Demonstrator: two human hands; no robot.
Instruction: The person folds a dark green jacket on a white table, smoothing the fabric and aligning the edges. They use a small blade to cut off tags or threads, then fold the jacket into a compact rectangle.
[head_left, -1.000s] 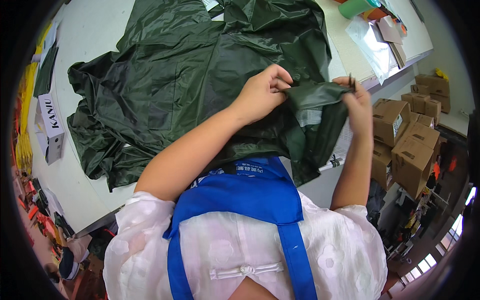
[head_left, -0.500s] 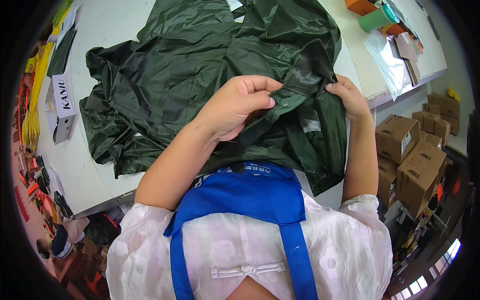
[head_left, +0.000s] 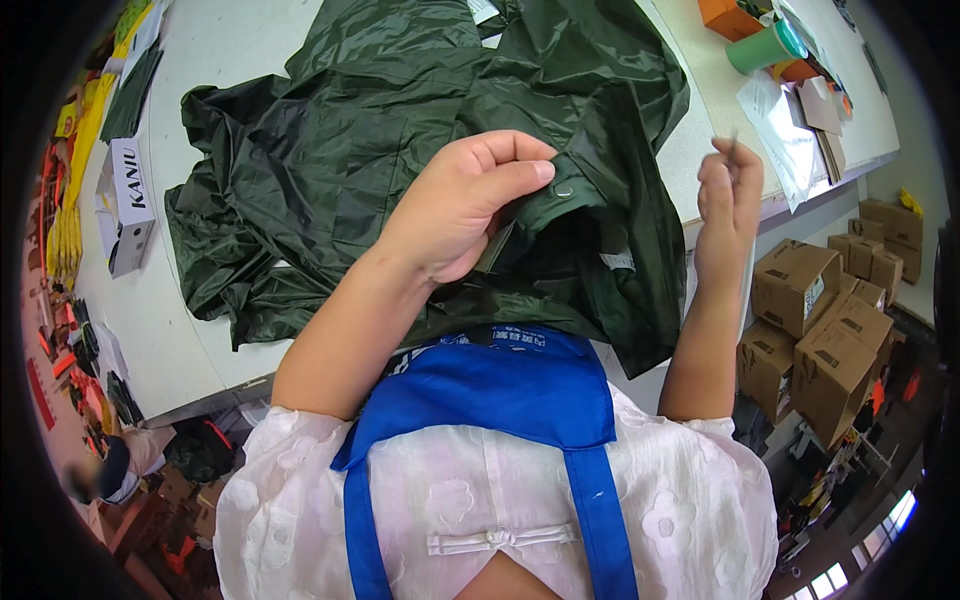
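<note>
A dark green, shiny waterproof garment (head_left: 370, 170) lies crumpled over the white table. My left hand (head_left: 460, 200) pinches the garment's edge between thumb and fingers, close beside a round metal snap button (head_left: 562, 194). My right hand (head_left: 728, 200) is raised off the cloth, right of the garment and over the table's right side. Its fingers are curled and smeared by motion; a thin greyish blur shows at their tips, and I cannot tell what it is. A white label (head_left: 617, 261) is partly visible inside the garment's folds.
A white box (head_left: 128, 205) and yellow cloth (head_left: 85, 190) are at the left. At the upper right are a green cup (head_left: 765, 48), an orange box (head_left: 727, 15) and papers (head_left: 775, 125). Brown cartons (head_left: 835, 350) are stacked right of the table. Another person (head_left: 110, 465) is at the far lower left.
My right hand has let go of the garment and moved right, away from it. The cloth on that side has dropped into a loose fold. My left hand still pinches the edge.
</note>
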